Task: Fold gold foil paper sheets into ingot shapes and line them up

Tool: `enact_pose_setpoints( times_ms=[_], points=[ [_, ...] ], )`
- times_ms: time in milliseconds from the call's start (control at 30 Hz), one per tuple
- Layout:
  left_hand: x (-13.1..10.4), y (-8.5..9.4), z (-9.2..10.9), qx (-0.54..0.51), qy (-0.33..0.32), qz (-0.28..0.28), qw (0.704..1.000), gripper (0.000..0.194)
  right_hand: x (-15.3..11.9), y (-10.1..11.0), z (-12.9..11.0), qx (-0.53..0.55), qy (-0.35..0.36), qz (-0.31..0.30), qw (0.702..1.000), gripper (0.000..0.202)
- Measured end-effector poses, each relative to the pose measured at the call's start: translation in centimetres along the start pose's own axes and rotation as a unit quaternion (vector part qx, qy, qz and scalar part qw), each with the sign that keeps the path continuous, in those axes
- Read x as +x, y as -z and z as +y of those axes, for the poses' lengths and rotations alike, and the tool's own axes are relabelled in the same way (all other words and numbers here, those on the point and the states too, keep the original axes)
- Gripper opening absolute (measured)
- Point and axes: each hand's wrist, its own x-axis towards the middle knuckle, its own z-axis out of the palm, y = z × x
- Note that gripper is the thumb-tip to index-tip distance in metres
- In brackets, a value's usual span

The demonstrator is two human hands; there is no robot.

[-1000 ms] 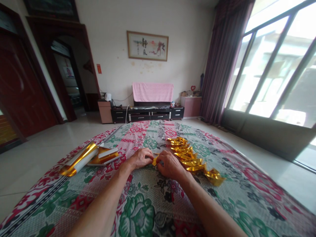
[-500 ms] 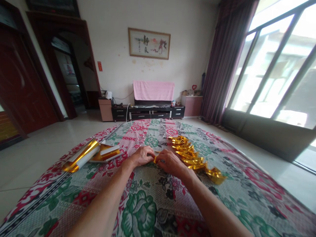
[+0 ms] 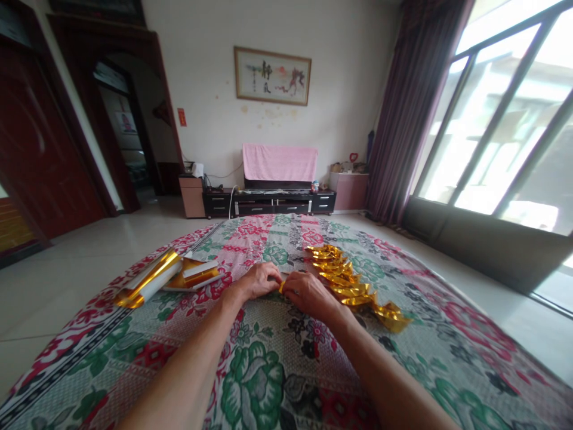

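Now less foil [image 3: 282,287] shows than a second ago, still pinched between your left hand [image 3: 259,280] and right hand [image 3: 308,291], close together over the flowered counter [image 3: 250,385]; folded pieces [image 3: 351,291] lie right, curled sheets [image 3: 154,279] left; beyond, a pink towel [image 3: 280,162] hangs below the picture [image 3: 272,76].

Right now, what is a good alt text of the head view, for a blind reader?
A person's left hand and right hand hold a piece of gold foil over a flowered tablecloth. Folded gold shapes lie in a row to the right, curled gold and white sheets to the left.
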Motion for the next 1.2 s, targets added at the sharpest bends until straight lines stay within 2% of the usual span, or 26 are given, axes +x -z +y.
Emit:
enact_pose_setpoints(
  times_ms=[100, 433, 667, 967, 1200],
  points=[
    [0.0, -0.1, 0.0, 0.000, 0.003, 0.003, 1.000, 0.015, -0.1, -0.3, 0.4, 0.027, 0.024, 0.009, 0.999, 0.019],
    [0.0, -0.1, -0.1, -0.008, -0.005, 0.006, 1.000, 0.015, -0.1, -0.5, 0.1, 0.002, 0.005, 0.012, 1.000, 0.020],
    [0.0, -0.1, -0.3, -0.011, 0.003, -0.001, 1.000, 0.014, 0.2, -0.4, 0.9, 0.046, 0.032, -0.005, 0.998, 0.018],
    [-0.1, 0.1, 0.1, -0.005, 0.007, -0.004, 1.000, 0.013, 0.0, -0.7, -0.3, -0.042, -0.026, 0.000, 0.999, 0.025],
    [-0.1, 0.0, -0.3, -0.001, -0.003, 0.002, 1.000, 0.012, -0.2, -1.0, -0.6, -0.076, -0.038, 0.007, 0.996, 0.022]
  ],
)
